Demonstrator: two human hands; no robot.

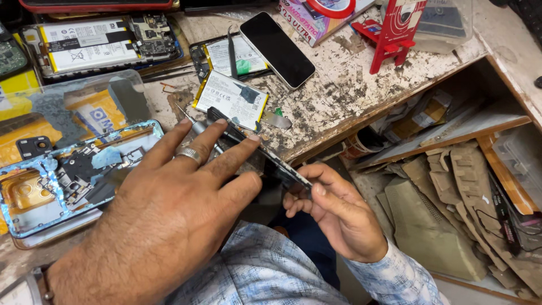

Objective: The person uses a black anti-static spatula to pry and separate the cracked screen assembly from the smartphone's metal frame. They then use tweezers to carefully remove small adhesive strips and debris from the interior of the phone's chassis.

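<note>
Scarred, chipped bench top carries the work. At its edge a thin dark phone panel is pinched at its near end by the right hand; the left hand presses spread fingers along it. It could flex and crack, or knock the loose battery just beside it.

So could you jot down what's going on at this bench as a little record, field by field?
Setting: worn, chipped wooden workbench with a shelf of brown card pieces below
Left hand: wears a silver ring, fingers spread over a thin dark phone part, with a slim metal screwdriver under the fingers
Right hand: grips the lower end of the same part
Beside left hand: opened blue-framed phone body
Behind: white flat battery with yellow edge, black-screened phone, red plastic stand
</note>
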